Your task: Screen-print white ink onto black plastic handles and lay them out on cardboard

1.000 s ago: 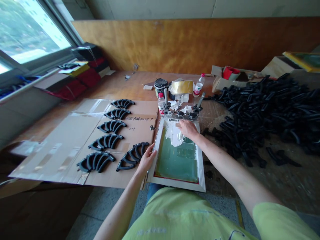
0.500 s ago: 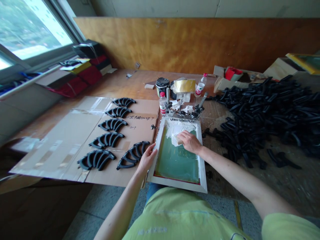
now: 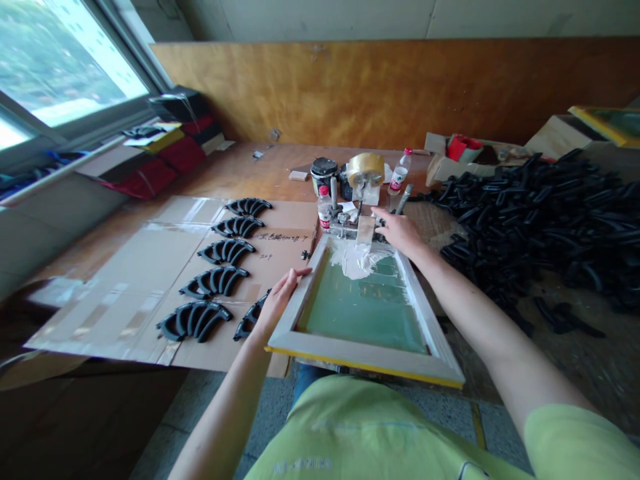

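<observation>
A screen-printing frame (image 3: 360, 353) with a green mesh (image 3: 355, 307) is tilted, its near edge raised above the table. My left hand (image 3: 283, 297) grips the frame's left rail, fingers lying along it. White ink (image 3: 357, 259) is smeared over the far end of the mesh. A small pale scraper (image 3: 366, 230) stands upright in that ink by the metal hinge clamps (image 3: 345, 230). Beside the scraper, my right hand (image 3: 400, 232) is open, its fingers apart and the index finger stretched out past the scraper's edge.
Fans of black curved parts (image 3: 215, 280) lie on a cardboard sheet (image 3: 125, 287) to the left. A large heap of similar black parts (image 3: 540, 233) covers the right side. Behind the clamps stand a tape roll (image 3: 366, 170), a black-lidded tub (image 3: 324, 175) and bottles (image 3: 400, 172).
The frame's near edge has risen, with my left hand on its rail. My right hand has moved from the mesh to the far end and let go of the scraper, which stands there.
</observation>
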A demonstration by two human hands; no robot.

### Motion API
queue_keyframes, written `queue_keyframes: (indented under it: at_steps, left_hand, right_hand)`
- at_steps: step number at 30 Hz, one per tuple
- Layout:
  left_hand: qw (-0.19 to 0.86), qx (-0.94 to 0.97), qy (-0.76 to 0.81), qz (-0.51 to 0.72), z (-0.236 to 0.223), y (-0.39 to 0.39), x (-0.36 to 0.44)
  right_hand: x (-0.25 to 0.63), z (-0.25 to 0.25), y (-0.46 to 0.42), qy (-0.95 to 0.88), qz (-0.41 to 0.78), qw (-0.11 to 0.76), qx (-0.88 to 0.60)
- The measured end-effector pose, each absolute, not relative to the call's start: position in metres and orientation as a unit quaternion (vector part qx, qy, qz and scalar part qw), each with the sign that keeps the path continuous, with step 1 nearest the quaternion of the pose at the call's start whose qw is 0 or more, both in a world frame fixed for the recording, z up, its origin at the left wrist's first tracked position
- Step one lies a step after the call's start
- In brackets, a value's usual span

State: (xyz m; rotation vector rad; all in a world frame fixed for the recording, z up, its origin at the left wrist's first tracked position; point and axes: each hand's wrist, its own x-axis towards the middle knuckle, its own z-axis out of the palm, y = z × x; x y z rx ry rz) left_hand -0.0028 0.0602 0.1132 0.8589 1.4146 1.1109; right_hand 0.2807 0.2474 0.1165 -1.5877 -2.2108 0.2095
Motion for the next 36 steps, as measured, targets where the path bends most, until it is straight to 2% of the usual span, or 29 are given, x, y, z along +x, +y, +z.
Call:
queue_keyframes:
  at_steps: [4,7,9,12,15,19,21,24,27,31,36]
  left_hand:
    - [0.505,0.375,0.499,0.596,0.145,0.095,0.011]
    - [0.486,0.368,0.486,0.627,0.156,0.12,0.023]
    - [0.482,0.346,0.497,0.633,0.156,0.128,0.028]
    - [0.478,0.318,0.503,0.646,0.14,0.124,0.032]
    - [0.503,0.3,0.528,0.615,0.113,0.099,0.037]
    - [0.635,0.281,0.562,0.45,0.079,0.046,0.051]
    - [0.664,0.232,0.561,0.436,0.064,0.023,0.057]
    - [0.591,0.14,0.602,0.518,0.039,-0.002,0.044]
    - [0.487,0.079,0.675,0.548,0.006,-0.028,0.002]
    - [0.404,0.047,0.803,0.436,-0.035,-0.064,-0.066]
    - [0.386,0.074,0.866,0.309,-0.06,-0.076,-0.112]
  right_hand:
    - [0.338,0.106,0.242,-0.699,0.094,0.282,-0.65]
    - [0.352,0.069,0.211,-0.657,0.148,0.258,-0.693]
    - [0.341,0.039,0.183,-0.694,0.176,0.23,-0.659]
    - [0.314,0.008,0.151,-0.802,0.192,0.204,-0.527]
    - [0.296,0.01,0.14,-0.838,0.169,0.19,-0.482]
    - [0.266,0.042,0.124,-0.854,0.151,0.234,-0.439]
    - [0.237,0.052,0.106,-0.886,0.142,0.238,-0.371]
    - [0.185,0.049,0.076,-0.931,0.158,0.21,-0.255]
    - [0.136,0.029,0.068,-0.939,0.21,0.177,-0.208]
    - [0.079,0.0,0.093,-0.928,0.236,0.095,-0.274]
    - [0.021,-0.023,0.118,-0.884,0.253,-0.042,-0.391]
